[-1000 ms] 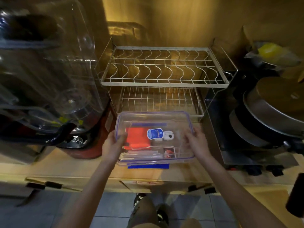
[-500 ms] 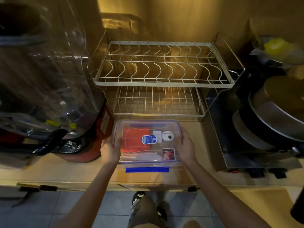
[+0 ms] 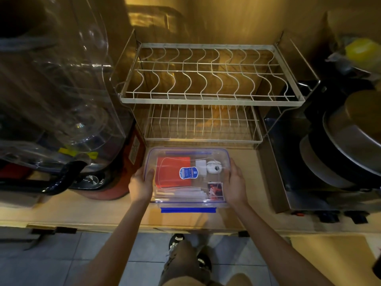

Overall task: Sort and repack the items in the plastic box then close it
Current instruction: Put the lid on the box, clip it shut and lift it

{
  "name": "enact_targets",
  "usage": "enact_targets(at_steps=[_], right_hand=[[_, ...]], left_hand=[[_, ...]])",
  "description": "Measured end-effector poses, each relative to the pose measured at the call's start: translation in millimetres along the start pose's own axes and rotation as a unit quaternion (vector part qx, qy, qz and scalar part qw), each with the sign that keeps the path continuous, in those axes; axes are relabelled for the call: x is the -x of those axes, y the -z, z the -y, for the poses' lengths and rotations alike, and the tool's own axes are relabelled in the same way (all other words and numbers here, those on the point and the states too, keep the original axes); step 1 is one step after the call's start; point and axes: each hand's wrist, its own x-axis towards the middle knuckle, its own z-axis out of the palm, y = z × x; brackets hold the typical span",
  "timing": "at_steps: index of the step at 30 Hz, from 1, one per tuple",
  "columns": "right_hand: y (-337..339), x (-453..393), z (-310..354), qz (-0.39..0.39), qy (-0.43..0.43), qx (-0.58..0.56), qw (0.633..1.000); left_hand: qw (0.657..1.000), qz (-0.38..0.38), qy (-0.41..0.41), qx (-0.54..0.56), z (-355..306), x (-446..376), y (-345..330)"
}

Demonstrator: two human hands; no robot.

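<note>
The plastic box (image 3: 187,176) sits on the wooden surface (image 3: 103,211), just near of the wire dish rack (image 3: 206,89), lid on, long axis running left to right. The left hand (image 3: 141,184) clasps its left end, the right hand (image 3: 235,182) its right end, both equally near. Its blue latch (image 3: 188,210) at the near edge looks unclipped

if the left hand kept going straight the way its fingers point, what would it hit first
Probably the lower wire shelf of the dish rack, just beyond the plastic box that the left hand holds by its side. The red appliance base stands close beside that line; depth is unclear.
</note>
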Motion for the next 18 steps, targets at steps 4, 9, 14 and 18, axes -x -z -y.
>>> enact_targets(at_steps=[4,9,14,18], right_hand=[[1.9,2.0,-3.8,0.001,0.014,0.011,1.000],[3.4,-8.1,3.6,-0.046,0.018,0.175,0.983],[0.1,-37.7,46.9,0.049,0.160,0.279,0.945],[-17.6,-72.3,76.1,0.215,0.187,0.266,0.921]], left_hand=[[0.999,-0.016,0.004,-0.048,4.7,2.7,-7.3],[0.996,-0.010,-0.008,-0.084,6.2,-0.7,-7.9],[0.996,0.002,0.008,-0.086,6.9,-5.4,-7.9],[0.996,0.008,0.016,-0.087,6.8,-8.1,-8.3]])
